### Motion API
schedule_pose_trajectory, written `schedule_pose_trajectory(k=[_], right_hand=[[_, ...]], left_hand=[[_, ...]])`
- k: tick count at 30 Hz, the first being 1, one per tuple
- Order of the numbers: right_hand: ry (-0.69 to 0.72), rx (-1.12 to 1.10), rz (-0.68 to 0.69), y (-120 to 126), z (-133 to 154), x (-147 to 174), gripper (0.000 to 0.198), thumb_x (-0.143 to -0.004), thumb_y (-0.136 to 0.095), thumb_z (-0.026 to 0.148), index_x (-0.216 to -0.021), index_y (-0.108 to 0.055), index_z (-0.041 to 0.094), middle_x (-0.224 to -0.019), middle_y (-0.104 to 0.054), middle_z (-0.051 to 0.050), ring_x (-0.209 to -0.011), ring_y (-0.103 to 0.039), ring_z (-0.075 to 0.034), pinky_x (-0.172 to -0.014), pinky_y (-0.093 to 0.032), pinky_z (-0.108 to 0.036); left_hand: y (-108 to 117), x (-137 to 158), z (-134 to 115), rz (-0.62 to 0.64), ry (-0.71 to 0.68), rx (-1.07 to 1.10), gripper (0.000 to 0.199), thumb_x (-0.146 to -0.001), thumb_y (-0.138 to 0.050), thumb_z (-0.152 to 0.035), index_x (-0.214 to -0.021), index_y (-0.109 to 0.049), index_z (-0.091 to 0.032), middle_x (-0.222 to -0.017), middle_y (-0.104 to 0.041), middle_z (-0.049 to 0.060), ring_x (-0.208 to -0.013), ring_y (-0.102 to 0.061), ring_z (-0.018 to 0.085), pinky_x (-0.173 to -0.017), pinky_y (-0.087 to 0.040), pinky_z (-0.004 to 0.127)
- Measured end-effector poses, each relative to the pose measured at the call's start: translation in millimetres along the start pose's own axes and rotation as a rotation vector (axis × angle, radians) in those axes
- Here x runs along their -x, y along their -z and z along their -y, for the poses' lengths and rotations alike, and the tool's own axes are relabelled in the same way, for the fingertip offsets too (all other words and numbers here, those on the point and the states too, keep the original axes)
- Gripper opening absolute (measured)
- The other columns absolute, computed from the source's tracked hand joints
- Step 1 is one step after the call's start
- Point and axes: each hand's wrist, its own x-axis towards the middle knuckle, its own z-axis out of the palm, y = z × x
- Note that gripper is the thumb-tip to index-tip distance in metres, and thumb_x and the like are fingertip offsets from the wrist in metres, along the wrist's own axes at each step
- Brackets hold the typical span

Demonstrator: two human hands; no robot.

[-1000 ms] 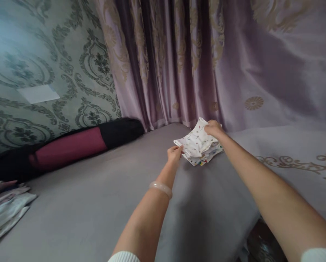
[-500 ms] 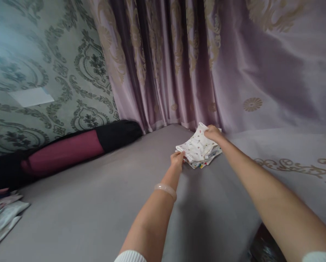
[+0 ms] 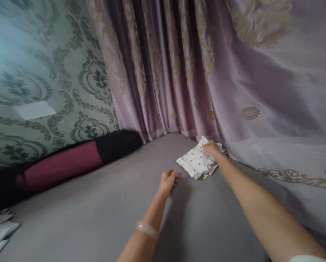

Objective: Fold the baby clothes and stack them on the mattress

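A small stack of folded cloths lies on the grey sheet near the foot of the curtain. Its top piece is a white printed cloth (image 3: 197,158) with small coloured motifs; brighter prints peek out from the layers beneath. My right hand (image 3: 211,147) is closed at the far right corner of this cloth, thumb on top, other fingers mostly hidden. Left of the stack, my left hand (image 3: 169,180) hovers apart from it, fingers loosely bent and holding nothing. A pale bangle (image 3: 146,229) circles my left wrist.
A long black and maroon bag (image 3: 62,163) lies along the patterned wall. More folded clothes (image 3: 0,233) sit at the left edge of the grey sheet (image 3: 97,218). A purple and gold curtain (image 3: 163,72) hangs behind the stack, reaching down to the bed.
My left hand has let go of the white printed cloth's near corner and moved left, toward me. The cloth lies flatter on the stack. My right hand stays at its far corner.
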Motion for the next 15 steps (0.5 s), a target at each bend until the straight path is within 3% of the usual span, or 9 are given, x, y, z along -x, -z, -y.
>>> schedule_pose_trajectory(k=[4,8,11,15], right_hand=[[-0.026,0.005,0.001,-11,-1,-8,0.031,-0.081,-0.057,0.023,-0.106,-0.067,0.007,-0.111,-0.065,-0.022,-0.110,-0.059,-0.029,-0.084,-0.048,-0.030],[-0.066,0.003,0.007,-13,-2,-15,0.030,-0.079,-0.058,0.020,-0.105,-0.066,0.007,-0.110,-0.065,-0.023,-0.109,-0.060,-0.029,-0.082,-0.049,-0.030],[-0.099,-0.002,-0.024,-14,-3,-17,0.037,-0.079,-0.058,0.020,-0.113,-0.061,0.006,-0.114,-0.062,-0.025,-0.110,-0.060,-0.030,-0.081,-0.050,-0.032],[-0.088,-0.003,-0.023,-17,-8,-16,0.043,-0.079,-0.059,0.021,-0.119,-0.057,0.004,-0.115,-0.062,-0.025,-0.111,-0.059,-0.031,-0.084,-0.049,-0.035]], left_hand=[[70,28,15,-0.057,-0.069,-0.173,0.043,-0.071,-0.067,-0.045,-0.100,-0.061,-0.014,-0.069,-0.064,0.002,-0.052,-0.054,0.009,-0.047,-0.039,0.019],[125,65,30,-0.065,-0.133,-0.150,0.057,-0.063,-0.067,-0.060,-0.100,-0.061,-0.016,-0.073,-0.066,0.004,-0.061,-0.057,0.013,-0.057,-0.047,0.024],[142,86,35,-0.106,-0.154,-0.156,0.058,-0.065,-0.064,-0.064,-0.100,-0.063,-0.018,-0.078,-0.067,0.005,-0.065,-0.059,0.015,-0.062,-0.049,0.026],[142,96,33,-0.136,-0.148,-0.147,0.057,-0.069,-0.061,-0.065,-0.100,-0.064,-0.018,-0.080,-0.067,0.006,-0.068,-0.059,0.016,-0.063,-0.050,0.027]])
